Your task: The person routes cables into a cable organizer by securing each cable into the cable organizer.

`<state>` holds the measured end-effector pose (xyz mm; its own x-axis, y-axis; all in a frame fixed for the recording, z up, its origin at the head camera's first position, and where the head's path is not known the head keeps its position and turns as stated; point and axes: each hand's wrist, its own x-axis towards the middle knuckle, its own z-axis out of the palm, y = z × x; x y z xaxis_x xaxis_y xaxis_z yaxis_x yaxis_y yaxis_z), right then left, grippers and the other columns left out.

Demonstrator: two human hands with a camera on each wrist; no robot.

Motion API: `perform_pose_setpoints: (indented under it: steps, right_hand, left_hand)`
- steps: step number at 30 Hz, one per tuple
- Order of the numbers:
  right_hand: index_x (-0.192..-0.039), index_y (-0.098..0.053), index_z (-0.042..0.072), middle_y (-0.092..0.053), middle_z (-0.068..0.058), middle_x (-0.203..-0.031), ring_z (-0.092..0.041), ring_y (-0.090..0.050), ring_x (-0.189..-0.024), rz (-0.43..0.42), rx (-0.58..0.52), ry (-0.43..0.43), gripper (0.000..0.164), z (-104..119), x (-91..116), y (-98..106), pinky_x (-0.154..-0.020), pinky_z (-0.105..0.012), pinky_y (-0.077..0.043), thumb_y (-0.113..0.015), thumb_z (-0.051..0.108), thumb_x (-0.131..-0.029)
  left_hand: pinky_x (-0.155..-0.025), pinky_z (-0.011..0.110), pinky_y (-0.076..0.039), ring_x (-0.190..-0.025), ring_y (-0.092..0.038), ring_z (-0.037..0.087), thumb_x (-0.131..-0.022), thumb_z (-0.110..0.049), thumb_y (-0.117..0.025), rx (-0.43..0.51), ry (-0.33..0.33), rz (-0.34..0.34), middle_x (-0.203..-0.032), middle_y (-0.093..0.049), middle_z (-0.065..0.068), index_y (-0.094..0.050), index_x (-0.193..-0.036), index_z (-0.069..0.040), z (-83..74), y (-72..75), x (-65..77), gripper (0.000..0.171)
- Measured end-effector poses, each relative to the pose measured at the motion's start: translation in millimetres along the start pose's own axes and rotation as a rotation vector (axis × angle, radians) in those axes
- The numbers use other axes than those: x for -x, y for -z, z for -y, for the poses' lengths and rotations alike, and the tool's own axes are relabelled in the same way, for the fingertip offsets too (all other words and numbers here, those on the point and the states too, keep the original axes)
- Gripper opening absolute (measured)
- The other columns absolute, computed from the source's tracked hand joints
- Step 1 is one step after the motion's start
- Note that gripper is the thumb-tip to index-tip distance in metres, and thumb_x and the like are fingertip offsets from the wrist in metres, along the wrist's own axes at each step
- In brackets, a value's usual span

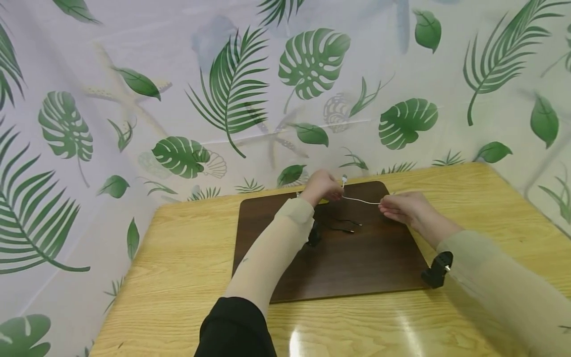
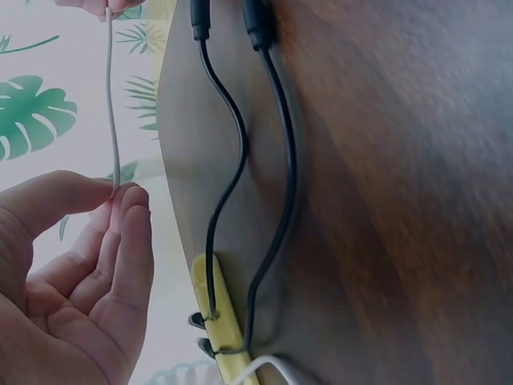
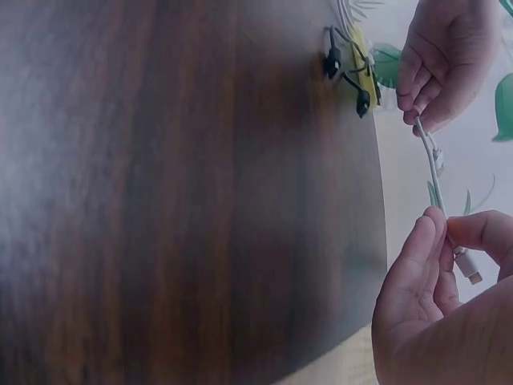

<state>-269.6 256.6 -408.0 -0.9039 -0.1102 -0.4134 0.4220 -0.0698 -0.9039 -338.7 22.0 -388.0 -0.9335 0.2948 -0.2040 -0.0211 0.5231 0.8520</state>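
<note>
My left hand (image 1: 323, 187) pinches a white cable (image 1: 362, 201) between thumb and fingertips above the back of the dark brown board. My right hand (image 1: 408, 208) pinches the same cable farther right, with a short stretch running between the hands. A white plug with a metal tip (image 3: 467, 266) pokes out past the right fingers, and another white end (image 1: 344, 178) stands up beside the left hand. Below the left hand, a yellow cable holder (image 2: 215, 297) lies at the board's back edge. Two black cables (image 2: 241, 144) run from it, their plugs (image 1: 350, 231) lying on the board.
The dark brown board (image 1: 357, 267) lies on a light wooden table (image 1: 187, 277). A leaf-patterned cloth (image 1: 250, 99) hangs behind and to the left of the table. Another white cable (image 2: 272, 361) loops at the near end of the yellow holder in the left wrist view.
</note>
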Motion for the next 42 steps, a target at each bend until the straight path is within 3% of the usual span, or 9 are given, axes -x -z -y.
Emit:
perform_pose_setpoints:
  steps: [7,15,23,28,31,36,42]
  right_hand:
    - [-0.083,-0.069,0.014,-0.075,0.009,-0.072,-0.001,-0.074,-0.07,0.007,0.029,-0.003,0.028,-3,-3,-8,-0.072,-0.017,-0.063,-0.055,0.006,-0.106]
    - [-0.085,-0.069,0.014,-0.075,0.011,-0.073,0.0,-0.074,-0.071,0.028,0.048,0.0,0.027,-4,-4,-15,-0.072,-0.017,-0.063,-0.055,0.007,-0.107]
    - [-0.109,-0.067,0.002,-0.073,0.012,-0.073,0.001,-0.072,-0.07,0.017,0.105,-0.003,0.015,-8,-8,-22,-0.072,-0.016,-0.062,-0.054,0.009,-0.109]
    - [-0.132,-0.058,-0.011,-0.073,0.013,-0.073,0.002,-0.072,-0.071,0.025,0.137,0.011,0.03,-11,-9,-27,-0.073,-0.016,-0.062,-0.053,0.009,-0.109]
    - [-0.137,-0.054,-0.014,-0.072,0.013,-0.073,0.002,-0.072,-0.07,0.024,0.158,0.018,0.036,-12,-9,-30,-0.072,-0.015,-0.062,-0.053,0.008,-0.109]
    - [-0.139,-0.052,-0.018,-0.072,0.012,-0.074,0.003,-0.071,-0.069,0.024,0.199,0.035,0.041,-14,-10,-33,-0.072,-0.016,-0.062,-0.054,0.008,-0.108]
    - [-0.136,-0.054,-0.019,-0.072,0.012,-0.074,0.003,-0.071,-0.069,0.026,0.244,0.054,0.039,-15,-12,-36,-0.072,-0.015,-0.062,-0.055,0.008,-0.108]
  left_hand:
    - [-0.092,0.046,-0.065,-0.104,-0.078,0.043,-0.095,0.004,-0.07,0.04,0.033,-0.014,-0.106,-0.078,0.031,-0.077,-0.1,0.017,6.9,4.9,-0.7,0.016]
    - [-0.089,0.041,-0.066,-0.102,-0.079,0.039,-0.094,0.002,-0.071,0.003,0.065,-0.048,-0.104,-0.078,0.029,-0.078,-0.099,0.015,8.9,9.3,2.8,0.016]
    - [-0.093,0.047,-0.064,-0.102,-0.079,0.041,-0.094,0.001,-0.074,-0.05,0.074,-0.032,-0.103,-0.079,0.028,-0.079,-0.098,0.013,13.7,16.6,3.6,0.014]
    - [-0.087,0.039,-0.066,-0.095,-0.081,0.033,-0.092,-0.005,-0.078,-0.156,0.065,-0.053,-0.098,-0.082,0.02,-0.082,-0.092,0.007,18.4,20.3,2.8,0.013]
    - [-0.084,0.037,-0.066,-0.093,-0.081,0.032,-0.092,-0.006,-0.079,-0.167,0.065,-0.063,-0.097,-0.082,0.019,-0.083,-0.091,0.006,21.3,20.7,2.2,0.013]
    - [-0.083,0.04,-0.067,-0.094,-0.081,0.036,-0.094,-0.003,-0.077,-0.086,0.078,-0.078,-0.097,-0.081,0.023,-0.081,-0.092,0.008,25.4,21.1,1.7,0.012]
    - [-0.08,0.039,-0.068,-0.092,-0.081,0.036,-0.095,-0.003,-0.074,-0.11,0.099,-0.103,-0.095,-0.081,0.023,-0.081,-0.09,0.008,26.6,24.0,2.6,0.014]
